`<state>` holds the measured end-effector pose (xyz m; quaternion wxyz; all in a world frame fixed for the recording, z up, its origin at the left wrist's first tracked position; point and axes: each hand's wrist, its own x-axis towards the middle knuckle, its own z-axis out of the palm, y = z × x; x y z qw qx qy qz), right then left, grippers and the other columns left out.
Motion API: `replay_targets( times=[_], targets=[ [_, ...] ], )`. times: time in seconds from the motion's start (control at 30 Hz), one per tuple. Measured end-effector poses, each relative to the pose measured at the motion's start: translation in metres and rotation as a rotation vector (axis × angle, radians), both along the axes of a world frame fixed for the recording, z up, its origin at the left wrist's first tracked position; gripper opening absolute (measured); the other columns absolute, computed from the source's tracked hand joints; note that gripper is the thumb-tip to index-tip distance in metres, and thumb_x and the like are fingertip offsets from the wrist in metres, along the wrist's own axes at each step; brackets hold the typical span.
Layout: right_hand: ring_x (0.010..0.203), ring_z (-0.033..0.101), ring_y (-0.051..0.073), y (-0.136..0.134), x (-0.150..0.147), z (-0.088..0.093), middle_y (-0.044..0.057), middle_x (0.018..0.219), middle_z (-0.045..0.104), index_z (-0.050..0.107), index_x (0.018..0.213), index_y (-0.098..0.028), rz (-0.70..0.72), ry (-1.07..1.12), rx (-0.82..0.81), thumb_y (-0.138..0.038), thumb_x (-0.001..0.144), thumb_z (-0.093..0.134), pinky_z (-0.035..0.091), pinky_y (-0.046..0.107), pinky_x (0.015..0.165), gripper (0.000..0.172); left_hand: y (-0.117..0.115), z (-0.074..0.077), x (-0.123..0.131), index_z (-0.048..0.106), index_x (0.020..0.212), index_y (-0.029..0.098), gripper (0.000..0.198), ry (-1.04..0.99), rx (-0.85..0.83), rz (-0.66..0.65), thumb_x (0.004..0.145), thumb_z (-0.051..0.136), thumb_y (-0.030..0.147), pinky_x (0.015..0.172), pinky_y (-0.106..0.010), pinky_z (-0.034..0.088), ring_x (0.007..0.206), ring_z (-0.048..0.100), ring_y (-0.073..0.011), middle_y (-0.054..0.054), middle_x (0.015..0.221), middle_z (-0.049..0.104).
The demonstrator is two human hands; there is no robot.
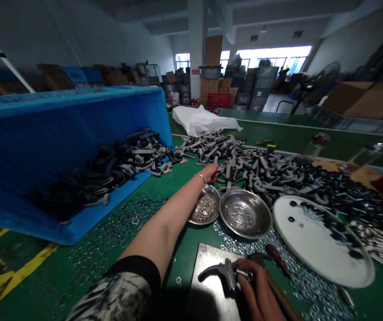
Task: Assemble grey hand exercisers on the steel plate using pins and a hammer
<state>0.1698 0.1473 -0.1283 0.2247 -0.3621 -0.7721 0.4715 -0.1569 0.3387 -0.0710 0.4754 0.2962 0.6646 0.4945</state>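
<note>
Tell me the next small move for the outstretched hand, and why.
Probably close the left hand on one piece from the pile of grey parts and lift it: it touches that pile, while the right hand holds a grey part on the steel plate.

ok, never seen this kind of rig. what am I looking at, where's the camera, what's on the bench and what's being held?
There is no machine here. It is one picture from a camera worn on a person's head, looking down at their own bare hands. The left hand reaches out to a pile of grey metal parts on the green table; I cannot tell if its fingers have closed on one. The right hand holds one grey part over a steel plate. Around them are a tipped blue bin spilling similar parts, two steel bowls, a white round tray and loose washers.
</note>
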Motion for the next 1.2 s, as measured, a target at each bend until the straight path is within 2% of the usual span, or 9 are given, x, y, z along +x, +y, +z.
replay_targets(
  times=[0.1,0.2,0.3,0.4,0.5,0.7,0.77,0.93,1.2],
  targets=[
    [0.101,0.07,0.024,-0.015,-0.013,0.013,0.011,0.11,0.071,0.051,0.116,-0.023,-0.128,0.248,-0.307,-0.049,0.098,0.046,0.055,0.038,0.088,0.032,-0.039,0.021,0.003,0.049,0.129,0.012,0.032,-0.041,0.084,0.03,0.101,0.044,0.027,0.078,-0.035,0.057,0.088,0.067,-0.0173,-0.013,0.118,0.06],
    [0.077,0.072,0.022,-0.025,-0.021,0.017,0.008,0.09,0.074,0.049,0.116,-0.023,-0.189,0.45,-0.489,-0.052,0.095,0.053,0.057,0.039,0.078,0.037,-0.121,0.031,0.026,0.036,0.139,0.019,0.041,-0.052,0.307,0.042,0.099,0.043,0.018,0.083,-0.03,0.054,0.086,0.068,-0.0121,-0.01,0.125,0.057],
    [0.067,0.068,0.019,-0.031,-0.019,0.017,0.006,0.084,0.073,0.054,0.114,-0.021,-0.19,0.527,-0.656,-0.049,0.088,0.066,0.055,0.035,0.069,0.04,-0.223,0.026,0.056,0.035,0.144,0.02,0.059,-0.107,0.552,-0.089,0.091,0.062,0.027,0.084,-0.03,0.05,0.084,0.065,-0.014,-0.009,0.113,0.062],
    [0.065,0.063,0.015,-0.044,-0.013,0.018,0.009,0.094,0.072,0.064,0.108,-0.017,-0.117,0.486,-0.91,-0.047,0.083,0.073,0.053,0.028,0.063,0.041,-0.307,0.013,0.087,0.043,0.14,0.017,0.055,-0.153,0.466,-0.197,0.094,0.06,0.042,0.077,-0.03,0.047,0.073,0.06,-0.014,-0.002,0.079,0.062],
    [0.06,0.057,0.012,-0.062,-0.01,0.022,0.006,0.083,0.07,0.07,0.096,-0.014,0.018,0.332,-0.95,-0.052,0.085,0.069,0.047,0.023,0.057,0.04,-0.358,-0.003,0.122,0.049,0.13,0.017,0.048,-0.21,0.369,-0.159,0.094,0.058,0.049,0.071,-0.027,0.046,0.067,0.06,-0.013,0.0,0.072,0.06],
    [0.069,0.062,0.019,-0.09,-0.009,0.038,0.003,0.078,0.068,0.064,0.085,-0.021,0.071,0.024,-0.069,-0.051,0.091,0.054,0.047,0.027,0.065,0.031,-0.392,-0.026,0.173,0.05,0.111,0.015,0.048,-0.19,0.186,-0.02,0.094,0.046,0.06,0.052,-0.023,0.041,0.05,0.053,-0.0109,0.001,0.067,0.061],
    [0.073,0.066,0.022,-0.095,-0.009,0.043,0.004,0.081,0.07,0.061,0.092,-0.023,0.093,-0.023,0.095,-0.046,0.093,0.05,0.048,0.029,0.07,0.025,-0.395,-0.026,0.179,0.049,0.112,0.016,0.051,-0.168,0.167,-0.026,0.094,0.041,0.062,0.049,-0.022,0.04,0.046,0.051,-0.012,0.004,0.056,0.056],
    [0.071,0.069,0.023,-0.101,-0.007,0.051,0.005,0.081,0.071,0.055,0.091,-0.026,0.154,-0.081,0.195,-0.041,0.096,0.044,0.049,0.029,0.066,0.02,-0.399,-0.02,0.181,0.051,0.113,0.016,0.053,-0.065,0.166,-0.125,0.097,0.033,0.064,0.048,-0.022,0.039,0.042,0.047,-0.0122,0.006,0.049,0.05],
    [0.068,0.067,0.02,-0.101,0.001,0.054,0.001,0.075,0.067,0.055,0.093,-0.025,0.185,-0.035,0.161,-0.04,0.098,0.043,0.048,0.026,0.063,0.02,-0.397,-0.014,0.184,0.049,0.125,0.018,0.05,0.117,0.134,-0.244,0.099,0.032,0.058,0.053,-0.025,0.043,0.046,0.05,-0.0143,0.006,0.051,0.048]
  ],
)
